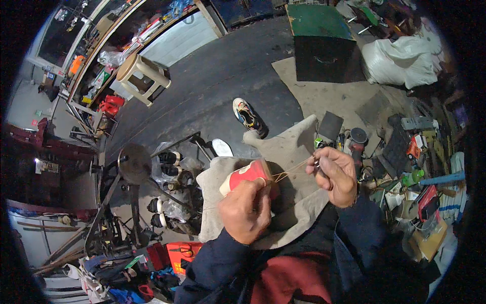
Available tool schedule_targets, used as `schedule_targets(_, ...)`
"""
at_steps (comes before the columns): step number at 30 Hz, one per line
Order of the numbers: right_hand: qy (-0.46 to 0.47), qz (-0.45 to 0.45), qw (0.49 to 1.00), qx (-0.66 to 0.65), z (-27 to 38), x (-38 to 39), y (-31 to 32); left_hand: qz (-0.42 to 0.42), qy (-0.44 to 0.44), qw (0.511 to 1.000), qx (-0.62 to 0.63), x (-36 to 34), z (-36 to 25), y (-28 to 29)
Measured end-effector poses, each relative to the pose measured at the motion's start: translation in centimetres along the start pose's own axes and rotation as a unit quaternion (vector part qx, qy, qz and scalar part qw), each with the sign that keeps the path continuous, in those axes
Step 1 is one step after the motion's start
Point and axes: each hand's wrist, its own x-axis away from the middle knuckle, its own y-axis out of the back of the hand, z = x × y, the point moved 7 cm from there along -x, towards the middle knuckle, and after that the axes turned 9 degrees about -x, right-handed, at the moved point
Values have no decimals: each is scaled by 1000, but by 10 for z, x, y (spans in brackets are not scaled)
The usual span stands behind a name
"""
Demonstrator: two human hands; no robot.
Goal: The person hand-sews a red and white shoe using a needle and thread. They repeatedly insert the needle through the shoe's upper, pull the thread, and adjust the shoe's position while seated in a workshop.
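A red-and-cream item, perhaps a shoe (234, 177), rests on a grey-beige cloth (298, 213) over my lap. My left hand (244, 213) is closed on this item, covering much of it. Tan thread (287, 172) stretches from the item up to the right, where my right hand (335, 178) pinches it with bent fingers; something small and dark sits among those fingertips, too small to make out. A multicoloured sneaker (249, 116) lies apart on the floor, just beyond the cloth.
A machine with a round metal plate (132, 163) and footwear stand at left. A plastic stool (130, 71) is by shelving. A green-topped box (324, 55) and white sack (397, 61) are at the back right; tools (415, 147) and clutter crowd the right side.
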Motion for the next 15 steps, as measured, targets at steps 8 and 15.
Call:
schedule_targets(8,142,-128,959,-209,46,-10,160,12,25,999,17,6,13,6)
schedule_targets(15,225,-301,923,-83,72,15,203,-52,76,976,195,24,32,31)
